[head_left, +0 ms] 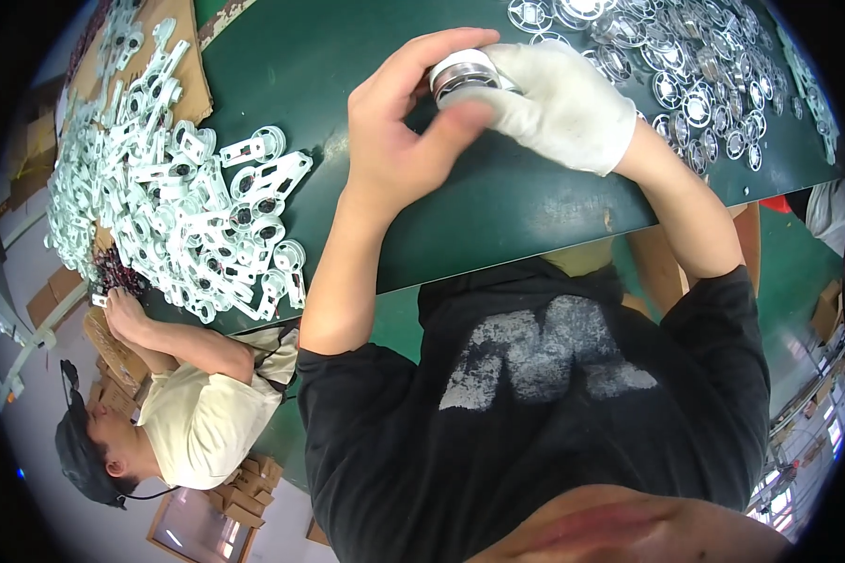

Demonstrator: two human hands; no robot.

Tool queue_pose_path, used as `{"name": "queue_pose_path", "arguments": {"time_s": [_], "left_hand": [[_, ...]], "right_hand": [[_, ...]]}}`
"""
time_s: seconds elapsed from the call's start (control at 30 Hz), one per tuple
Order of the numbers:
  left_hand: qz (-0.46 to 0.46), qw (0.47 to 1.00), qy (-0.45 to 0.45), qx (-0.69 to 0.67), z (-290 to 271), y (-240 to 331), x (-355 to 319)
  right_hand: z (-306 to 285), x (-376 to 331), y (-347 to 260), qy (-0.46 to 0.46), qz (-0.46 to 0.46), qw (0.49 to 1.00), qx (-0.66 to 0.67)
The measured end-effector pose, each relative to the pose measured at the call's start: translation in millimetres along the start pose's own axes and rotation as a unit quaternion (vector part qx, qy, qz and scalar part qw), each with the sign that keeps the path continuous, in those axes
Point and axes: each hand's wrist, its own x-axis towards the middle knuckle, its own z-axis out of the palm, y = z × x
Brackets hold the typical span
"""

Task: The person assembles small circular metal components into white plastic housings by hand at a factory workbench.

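Above the green table, both of my hands hold one small round white part with a shiny metal ring (465, 75). My left hand (408, 127) is bare and curls round it from the left, with the thumb blurred in front of it. My right hand (565, 105) wears a white glove and grips the same part from the right, its fingertips partly hidden behind it. The underside of the part does not show.
Many white plastic parts with round ends (188, 206) are heaped on the left of the table (498, 206). Shiny metal rings (695, 103) are spread at the far right. At the left a co-worker (207, 403) reaches toward a bundle of dark red wires (113, 272).
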Motion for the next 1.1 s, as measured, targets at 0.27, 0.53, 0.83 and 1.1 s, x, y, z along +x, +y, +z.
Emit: {"name": "queue_pose_path", "arguments": {"time_s": [0.27,0.53,0.83,1.1], "left_hand": [[-0.059,0.984,0.011,-0.166,-3.6,-8.3,-2.6],[-0.059,0.990,-0.051,0.119,-22.8,24.5,22.9],[-0.281,0.927,0.168,0.183,-149.5,21.0,75.7],[-0.339,0.693,0.105,0.628,-191.5,62.6,50.8]], "right_hand": [[9.2,0.0,-10.6,0.012,0.041,0.980,-0.192],[23.9,0.6,19.9,0.115,0.000,0.993,-0.038],[23.7,3.2,0.7,0.087,0.002,0.996,-0.004],[25.1,2.0,11.8,0.070,-0.019,0.995,-0.072]]}}
